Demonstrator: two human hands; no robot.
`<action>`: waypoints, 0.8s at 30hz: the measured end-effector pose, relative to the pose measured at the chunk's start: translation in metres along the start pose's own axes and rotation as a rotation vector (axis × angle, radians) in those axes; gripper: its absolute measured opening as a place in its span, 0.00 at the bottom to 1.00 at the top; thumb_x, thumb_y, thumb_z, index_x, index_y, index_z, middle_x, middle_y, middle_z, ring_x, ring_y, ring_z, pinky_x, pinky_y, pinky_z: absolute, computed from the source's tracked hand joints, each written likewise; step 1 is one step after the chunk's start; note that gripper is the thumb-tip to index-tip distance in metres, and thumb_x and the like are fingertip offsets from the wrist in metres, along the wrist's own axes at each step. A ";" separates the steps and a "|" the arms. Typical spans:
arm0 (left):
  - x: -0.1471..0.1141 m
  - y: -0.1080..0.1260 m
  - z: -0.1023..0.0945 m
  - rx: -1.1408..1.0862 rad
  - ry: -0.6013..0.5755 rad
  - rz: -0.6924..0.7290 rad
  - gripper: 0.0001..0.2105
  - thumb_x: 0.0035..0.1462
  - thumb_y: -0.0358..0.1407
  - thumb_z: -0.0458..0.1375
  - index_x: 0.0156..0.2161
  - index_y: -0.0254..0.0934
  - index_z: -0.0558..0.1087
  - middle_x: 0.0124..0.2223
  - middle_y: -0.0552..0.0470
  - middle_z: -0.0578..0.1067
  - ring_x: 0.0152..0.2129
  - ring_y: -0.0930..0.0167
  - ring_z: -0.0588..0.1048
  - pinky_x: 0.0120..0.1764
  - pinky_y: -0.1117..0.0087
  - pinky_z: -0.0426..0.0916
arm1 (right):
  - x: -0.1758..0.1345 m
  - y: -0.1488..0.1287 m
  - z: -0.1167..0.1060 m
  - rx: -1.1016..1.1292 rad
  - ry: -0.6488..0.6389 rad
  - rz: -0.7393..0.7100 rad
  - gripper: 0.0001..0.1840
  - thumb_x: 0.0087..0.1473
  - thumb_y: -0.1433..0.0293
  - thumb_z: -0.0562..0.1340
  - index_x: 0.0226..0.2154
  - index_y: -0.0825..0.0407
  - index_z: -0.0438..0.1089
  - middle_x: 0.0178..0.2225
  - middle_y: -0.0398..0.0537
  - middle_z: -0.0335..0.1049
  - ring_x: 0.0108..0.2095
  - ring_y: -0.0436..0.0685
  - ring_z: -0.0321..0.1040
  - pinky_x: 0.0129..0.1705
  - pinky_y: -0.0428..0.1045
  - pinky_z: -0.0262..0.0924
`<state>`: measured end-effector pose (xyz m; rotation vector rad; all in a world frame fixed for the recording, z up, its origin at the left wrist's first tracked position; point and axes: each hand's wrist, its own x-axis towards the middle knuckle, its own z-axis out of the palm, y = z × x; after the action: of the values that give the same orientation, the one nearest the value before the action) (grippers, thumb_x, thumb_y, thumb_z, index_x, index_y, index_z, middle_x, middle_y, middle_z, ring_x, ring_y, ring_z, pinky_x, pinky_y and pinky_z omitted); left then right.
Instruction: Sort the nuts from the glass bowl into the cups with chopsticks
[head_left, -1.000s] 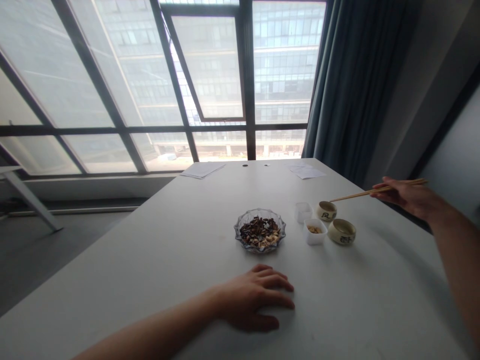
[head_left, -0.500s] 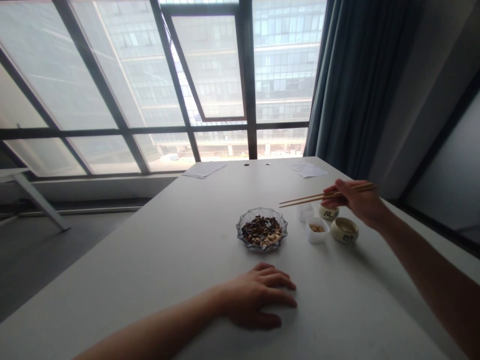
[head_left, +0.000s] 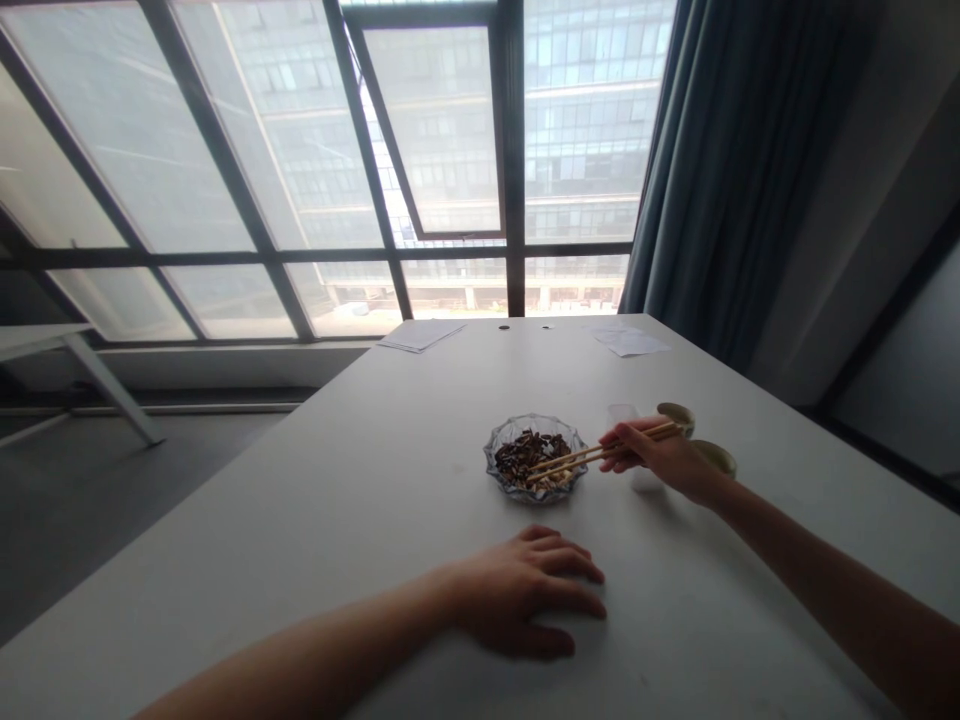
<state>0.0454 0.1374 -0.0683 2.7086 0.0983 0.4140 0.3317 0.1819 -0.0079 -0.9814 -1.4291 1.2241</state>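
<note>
My right hand (head_left: 646,455) grips a pair of wooden chopsticks (head_left: 581,460), whose tips reach into a clear glass bowl (head_left: 495,482) with a scalloped rim. Dark seeds (head_left: 525,455) fill much of the bowl, with paler nuts or kernels along its near right side. Whether the tips hold a piece is too small to tell. My left hand (head_left: 529,592) lies on the table in front of the bowl, palm down with fingers spread, touching only the tabletop. Behind my right hand, a small white plastic cup (head_left: 646,483) is mostly hidden.
Two round ceramic cups, a far one (head_left: 679,415) and a near one (head_left: 716,458), stand beyond my right hand. A clear container (head_left: 622,411) is partly covered. Papers (head_left: 421,335) lie at the far left of the white table (head_left: 360,480), another sheet (head_left: 630,340) at the far right.
My right hand has come down and left with the chopsticks, from above the cups until the tips are inside the bowl. My left hand stays in place; the view has shifted slightly.
</note>
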 end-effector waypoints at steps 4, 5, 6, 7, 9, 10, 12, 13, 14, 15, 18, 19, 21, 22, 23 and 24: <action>0.000 0.001 0.000 0.007 0.001 -0.002 0.22 0.70 0.51 0.58 0.63 0.45 0.71 0.65 0.46 0.72 0.63 0.59 0.70 0.67 0.59 0.54 | 0.000 -0.001 -0.002 -0.003 -0.003 0.019 0.31 0.46 0.43 0.75 0.32 0.56 0.82 0.30 0.57 0.84 0.28 0.62 0.84 0.32 0.51 0.81; 0.000 0.001 0.000 0.008 0.000 -0.002 0.22 0.70 0.50 0.58 0.63 0.45 0.71 0.65 0.46 0.72 0.63 0.59 0.70 0.67 0.60 0.54 | 0.000 -0.001 -0.002 -0.004 -0.002 0.021 0.31 0.46 0.43 0.76 0.32 0.56 0.82 0.30 0.57 0.84 0.28 0.62 0.84 0.32 0.51 0.81; 0.000 0.001 -0.001 0.009 -0.002 -0.001 0.21 0.70 0.50 0.58 0.63 0.45 0.71 0.65 0.46 0.72 0.63 0.60 0.70 0.67 0.60 0.54 | 0.000 0.000 -0.002 -0.007 -0.001 0.023 0.30 0.46 0.44 0.76 0.32 0.56 0.82 0.30 0.57 0.84 0.29 0.62 0.84 0.32 0.51 0.81; 0.000 0.002 -0.001 0.009 -0.001 -0.002 0.21 0.70 0.49 0.59 0.63 0.45 0.71 0.65 0.47 0.72 0.63 0.60 0.70 0.67 0.60 0.54 | -0.001 0.000 -0.001 -0.010 0.000 0.025 0.30 0.46 0.44 0.76 0.32 0.56 0.82 0.31 0.57 0.84 0.29 0.62 0.84 0.33 0.51 0.81; 0.000 0.002 -0.001 0.010 -0.004 -0.003 0.21 0.69 0.48 0.59 0.63 0.45 0.71 0.65 0.47 0.72 0.63 0.60 0.70 0.67 0.59 0.55 | -0.001 -0.001 -0.001 -0.017 0.000 0.026 0.30 0.46 0.44 0.76 0.33 0.56 0.83 0.31 0.57 0.84 0.30 0.62 0.84 0.33 0.50 0.81; 0.000 0.002 -0.001 0.011 -0.006 -0.005 0.21 0.69 0.49 0.59 0.63 0.45 0.71 0.65 0.47 0.72 0.63 0.60 0.70 0.67 0.59 0.55 | -0.001 -0.001 -0.001 -0.021 -0.002 0.026 0.30 0.46 0.45 0.76 0.33 0.56 0.83 0.31 0.57 0.84 0.30 0.62 0.84 0.33 0.50 0.81; 0.001 0.002 -0.001 0.013 -0.011 -0.010 0.22 0.70 0.50 0.59 0.63 0.45 0.71 0.66 0.46 0.72 0.63 0.59 0.70 0.67 0.59 0.55 | -0.002 -0.003 -0.001 -0.029 -0.007 0.024 0.29 0.46 0.46 0.77 0.33 0.57 0.83 0.32 0.57 0.84 0.30 0.62 0.84 0.33 0.49 0.80; 0.001 0.002 -0.001 0.013 -0.014 -0.013 0.22 0.70 0.50 0.59 0.63 0.45 0.71 0.66 0.46 0.72 0.63 0.59 0.70 0.67 0.59 0.55 | -0.002 -0.003 -0.002 -0.034 -0.009 0.022 0.29 0.46 0.46 0.77 0.33 0.57 0.83 0.32 0.57 0.84 0.30 0.62 0.84 0.33 0.49 0.80; 0.000 0.002 -0.001 0.012 -0.016 -0.013 0.22 0.70 0.51 0.59 0.63 0.45 0.71 0.66 0.46 0.72 0.63 0.59 0.70 0.67 0.59 0.55 | -0.002 -0.004 -0.003 -0.038 -0.010 0.019 0.29 0.46 0.46 0.77 0.33 0.57 0.83 0.31 0.57 0.84 0.30 0.62 0.84 0.33 0.49 0.80; 0.000 0.002 -0.001 0.010 -0.018 -0.014 0.22 0.70 0.51 0.59 0.63 0.45 0.71 0.66 0.46 0.72 0.63 0.59 0.70 0.67 0.59 0.55 | -0.002 -0.005 -0.004 -0.042 -0.010 0.016 0.29 0.45 0.46 0.77 0.33 0.57 0.83 0.31 0.57 0.84 0.30 0.62 0.84 0.32 0.49 0.80; 0.000 0.001 -0.001 -0.001 -0.015 -0.013 0.22 0.70 0.52 0.57 0.63 0.45 0.71 0.66 0.46 0.72 0.63 0.59 0.70 0.67 0.58 0.55 | -0.001 -0.004 -0.006 -0.054 -0.009 0.009 0.29 0.45 0.46 0.77 0.33 0.57 0.83 0.31 0.56 0.84 0.29 0.62 0.84 0.33 0.50 0.81; 0.000 0.001 -0.001 -0.002 -0.012 -0.013 0.22 0.71 0.52 0.57 0.63 0.45 0.71 0.65 0.46 0.72 0.63 0.59 0.70 0.67 0.58 0.55 | -0.001 -0.003 -0.006 -0.058 -0.011 0.007 0.29 0.46 0.46 0.77 0.33 0.57 0.82 0.31 0.56 0.84 0.29 0.62 0.84 0.33 0.50 0.81; 0.000 0.001 -0.001 0.001 -0.007 -0.012 0.22 0.70 0.52 0.57 0.63 0.45 0.71 0.65 0.46 0.72 0.63 0.59 0.70 0.67 0.58 0.55 | -0.001 0.000 -0.005 -0.067 -0.018 0.003 0.29 0.47 0.46 0.76 0.34 0.57 0.83 0.31 0.57 0.84 0.30 0.62 0.84 0.33 0.50 0.81; 0.000 0.001 -0.001 0.004 -0.006 -0.012 0.22 0.70 0.52 0.58 0.63 0.45 0.71 0.65 0.46 0.72 0.63 0.59 0.70 0.67 0.59 0.55 | -0.002 0.002 -0.004 -0.071 -0.023 0.000 0.29 0.48 0.47 0.76 0.34 0.57 0.83 0.32 0.57 0.84 0.30 0.62 0.84 0.33 0.50 0.80; 0.000 0.001 -0.002 0.007 -0.006 -0.011 0.22 0.70 0.51 0.58 0.63 0.45 0.71 0.65 0.46 0.72 0.63 0.59 0.70 0.67 0.59 0.54 | -0.002 0.003 -0.003 -0.076 -0.026 -0.004 0.29 0.49 0.47 0.75 0.34 0.57 0.82 0.32 0.57 0.84 0.31 0.62 0.84 0.33 0.49 0.80; 0.000 0.001 -0.002 0.010 -0.008 -0.011 0.22 0.70 0.51 0.59 0.63 0.45 0.71 0.66 0.46 0.72 0.63 0.59 0.70 0.67 0.59 0.54 | -0.002 0.004 -0.002 -0.081 -0.027 -0.008 0.28 0.50 0.47 0.75 0.34 0.57 0.82 0.31 0.57 0.84 0.31 0.61 0.84 0.33 0.49 0.80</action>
<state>0.0447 0.1366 -0.0663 2.7183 0.1132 0.4005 0.3344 0.1813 -0.0123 -1.0160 -1.5128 1.1857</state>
